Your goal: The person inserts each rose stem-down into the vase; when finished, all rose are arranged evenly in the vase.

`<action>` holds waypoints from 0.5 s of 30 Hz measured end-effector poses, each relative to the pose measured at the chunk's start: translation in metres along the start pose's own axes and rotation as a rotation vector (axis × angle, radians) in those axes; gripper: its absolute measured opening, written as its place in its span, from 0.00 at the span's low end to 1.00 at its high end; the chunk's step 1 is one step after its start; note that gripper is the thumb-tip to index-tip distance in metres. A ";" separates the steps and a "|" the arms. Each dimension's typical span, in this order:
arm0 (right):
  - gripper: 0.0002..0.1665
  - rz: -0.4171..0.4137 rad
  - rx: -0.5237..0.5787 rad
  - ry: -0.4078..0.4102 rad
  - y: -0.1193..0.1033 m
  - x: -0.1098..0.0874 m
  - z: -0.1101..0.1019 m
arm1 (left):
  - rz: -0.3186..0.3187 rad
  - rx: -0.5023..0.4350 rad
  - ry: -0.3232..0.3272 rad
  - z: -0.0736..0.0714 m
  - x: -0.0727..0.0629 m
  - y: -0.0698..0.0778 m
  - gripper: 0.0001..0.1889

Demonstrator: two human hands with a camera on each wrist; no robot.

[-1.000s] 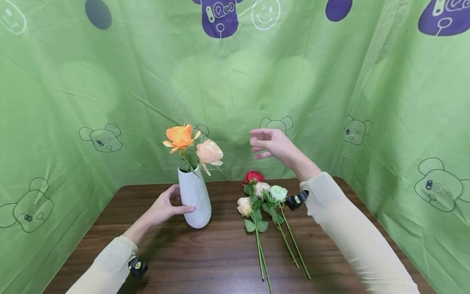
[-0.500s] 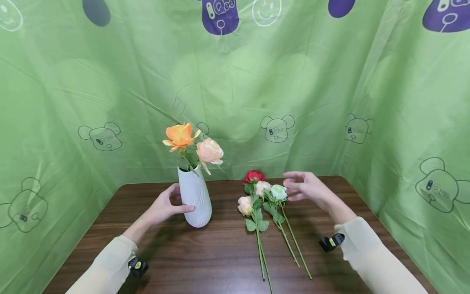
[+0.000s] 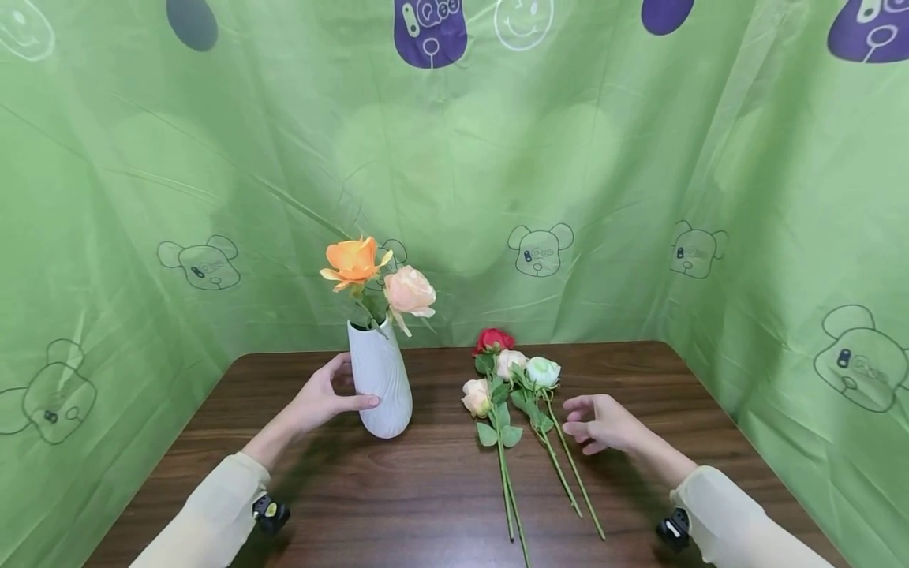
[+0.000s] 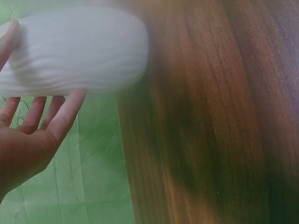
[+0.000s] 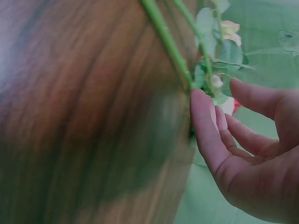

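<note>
1. White vase [image 3: 383,386]: at the table's far half, left of centre. Ribbed surface; in the head view it slants, mouth toward the left. Whether the base sits flat you cannot tell.
2. Your left hand [image 3: 323,401] grips the vase from its left side, thumb across the near face, fingers behind.
3. In the vase mouth: an orange flower [image 3: 353,262] and, to its right and slightly lower, a pink rose [image 3: 409,292].
4. Your right hand [image 3: 604,424] is just right of the rightmost stem [image 3: 578,473], fingers loosely bent, thumb apart from them, nothing seen in its grasp. In the right wrist view the index fingertip overlaps a stem; contact cannot be told.
5. That stem runs up toward a white-green rose [image 3: 543,372].
6. Beside it, to the left, lie a cream rose [image 3: 510,364], a peach rose [image 3: 476,397] nearer you and a red rose [image 3: 493,340] farthest off; blooms point away from you, stems toward you.
7. Beneath: dark wood-grain table [image 3: 419,505].
8. Around: green backdrop [image 3: 454,173] printed with bear outlines. Your cuffs are pale, each with a black device at the wrist.
</note>
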State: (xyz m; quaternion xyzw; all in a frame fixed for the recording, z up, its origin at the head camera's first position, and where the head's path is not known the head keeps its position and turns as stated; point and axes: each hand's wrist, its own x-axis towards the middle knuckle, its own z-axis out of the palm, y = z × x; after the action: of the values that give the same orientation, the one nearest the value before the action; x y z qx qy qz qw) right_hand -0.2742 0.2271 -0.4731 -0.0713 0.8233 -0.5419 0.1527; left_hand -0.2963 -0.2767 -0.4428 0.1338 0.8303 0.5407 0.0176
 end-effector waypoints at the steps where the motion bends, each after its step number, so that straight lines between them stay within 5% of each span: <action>1: 0.30 0.013 -0.003 0.002 0.002 0.000 0.001 | 0.000 0.001 0.001 0.000 0.000 0.000 0.42; 15: 0.29 0.185 -0.016 0.011 0.017 0.024 0.003 | 0.001 0.010 0.006 0.000 -0.003 0.002 0.41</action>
State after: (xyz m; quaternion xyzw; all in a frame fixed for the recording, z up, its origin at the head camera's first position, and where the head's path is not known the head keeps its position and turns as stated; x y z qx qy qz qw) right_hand -0.2951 0.2243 -0.4939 0.0070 0.8316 -0.5193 0.1971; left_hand -0.2936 -0.2766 -0.4418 0.1329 0.8331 0.5368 0.0141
